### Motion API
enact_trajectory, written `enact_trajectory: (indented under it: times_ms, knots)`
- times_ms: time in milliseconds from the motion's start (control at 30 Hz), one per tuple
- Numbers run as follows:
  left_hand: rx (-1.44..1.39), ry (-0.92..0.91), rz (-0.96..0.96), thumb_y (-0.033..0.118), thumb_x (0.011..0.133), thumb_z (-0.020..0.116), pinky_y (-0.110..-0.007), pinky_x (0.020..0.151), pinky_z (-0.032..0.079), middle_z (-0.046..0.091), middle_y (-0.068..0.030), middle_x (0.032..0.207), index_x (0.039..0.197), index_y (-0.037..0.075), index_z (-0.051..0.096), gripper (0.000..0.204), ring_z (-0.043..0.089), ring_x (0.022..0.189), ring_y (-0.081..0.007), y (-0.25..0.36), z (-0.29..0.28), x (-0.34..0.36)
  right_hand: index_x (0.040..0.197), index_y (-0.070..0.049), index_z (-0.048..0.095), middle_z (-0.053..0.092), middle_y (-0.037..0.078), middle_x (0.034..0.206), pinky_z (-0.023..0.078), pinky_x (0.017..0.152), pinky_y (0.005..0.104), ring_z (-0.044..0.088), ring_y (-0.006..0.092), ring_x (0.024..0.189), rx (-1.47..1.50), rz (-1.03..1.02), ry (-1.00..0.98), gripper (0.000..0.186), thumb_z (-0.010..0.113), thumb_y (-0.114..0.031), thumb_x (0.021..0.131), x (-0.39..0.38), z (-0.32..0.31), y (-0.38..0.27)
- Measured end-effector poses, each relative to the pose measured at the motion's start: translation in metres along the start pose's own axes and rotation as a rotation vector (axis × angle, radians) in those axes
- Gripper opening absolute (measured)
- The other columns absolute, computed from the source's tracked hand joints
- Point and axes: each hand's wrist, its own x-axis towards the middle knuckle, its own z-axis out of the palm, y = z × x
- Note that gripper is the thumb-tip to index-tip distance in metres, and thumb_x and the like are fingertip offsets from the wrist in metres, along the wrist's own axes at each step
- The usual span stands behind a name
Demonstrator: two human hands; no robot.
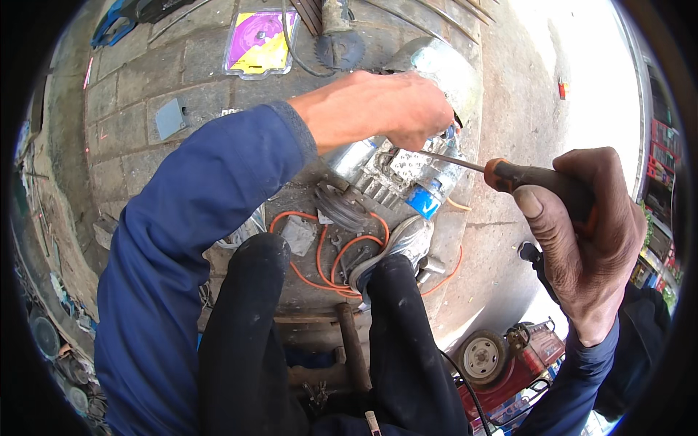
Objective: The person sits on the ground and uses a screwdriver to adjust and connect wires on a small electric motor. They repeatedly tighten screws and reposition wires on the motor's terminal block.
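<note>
My right hand (582, 232) grips a screwdriver with an orange and black handle (531, 182), its shaft reaching leftward to a silver metal machine (389, 171) with a blue band on its cylinder. My left hand (407, 109) is curled over the top of that machine beside the shaft's far end; what its fingers hold is hidden beneath it. A large curved metal housing (436, 62) stands just behind the left hand.
Around lie a circular saw blade (338, 51), a purple-yellow blister pack (258, 36), a grey plate (171, 120), orange cord (458, 269) and coiled grey hose (338, 207). My knees flank the lower middle. A red wheeled machine (502, 374) stands lower right.
</note>
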Motion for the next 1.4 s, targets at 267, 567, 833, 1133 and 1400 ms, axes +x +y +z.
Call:
enact_trajectory:
  times_ms: [267, 567, 833, 1133, 1400]
  knots:
    - [0.01, 0.004, 0.007, -0.003, 0.078, 0.07, -0.053, 0.081, 0.061, 0.075, -0.0279, 0.095, 0.097, -0.003, 0.077, 0.02, 0.075, 0.095, -0.0467, -0.003, 0.002, -0.004, 0.115, -0.002, 0.057, 0.07, 0.013, 0.096, 0.05, 0.067, 0.0288, 0.067, 0.0152, 0.075, -0.103, -0.136, -0.085, 0.039, 0.088, -0.011, 0.092, 0.006, -0.004, -0.007]
    - [0.004, 0.011, 0.012, -0.002, 0.077, 0.07, -0.052, 0.079, 0.061, 0.074, -0.0285, 0.092, 0.092, -0.005, 0.076, 0.016, 0.075, 0.093, -0.0468, 0.002, 0.0, -0.001, 0.115, -0.004, 0.054, 0.072, 0.009, 0.082, 0.057, 0.08, 0.0295, 0.069, 0.0169, 0.077, -0.102, -0.033, 0.072, 0.04, 0.088, -0.012, 0.094, 0.007, 0.009, -0.013]
    - [-0.007, 0.032, 0.018, -0.003, 0.077, 0.071, -0.052, 0.078, 0.061, 0.075, -0.0282, 0.093, 0.094, -0.004, 0.077, 0.018, 0.075, 0.093, -0.0477, 0.002, 0.0, 0.002, 0.116, -0.001, 0.06, 0.068, 0.009, 0.094, 0.058, 0.077, 0.029, 0.076, 0.0174, 0.087, -0.037, -0.29, -0.032, 0.04, 0.089, -0.017, 0.094, 0.026, -0.006, 0.004]
    - [-0.019, 0.042, -0.005, -0.003, 0.079, 0.069, -0.053, 0.08, 0.061, 0.075, -0.0274, 0.096, 0.096, -0.002, 0.079, 0.02, 0.075, 0.095, -0.0477, -0.001, 0.005, -0.001, 0.117, -0.002, 0.058, 0.07, 0.011, 0.108, 0.057, 0.085, 0.0326, 0.073, 0.0185, 0.094, 0.032, -0.021, 0.028, 0.042, 0.089, -0.012, 0.091, 0.02, 0.003, -0.003]
    - [0.042, 0.06, 0.045, -0.005, 0.073, 0.068, -0.053, 0.081, 0.061, 0.074, -0.0308, 0.096, 0.094, -0.005, 0.078, 0.022, 0.074, 0.097, -0.0492, -0.006, 0.007, 0.007, 0.11, -0.002, 0.06, 0.064, 0.008, 0.1, 0.059, 0.083, 0.0318, 0.073, 0.0184, 0.09, 0.012, -0.094, 0.071, 0.035, 0.085, 0.003, 0.087, 0.021, 0.01, -0.013]
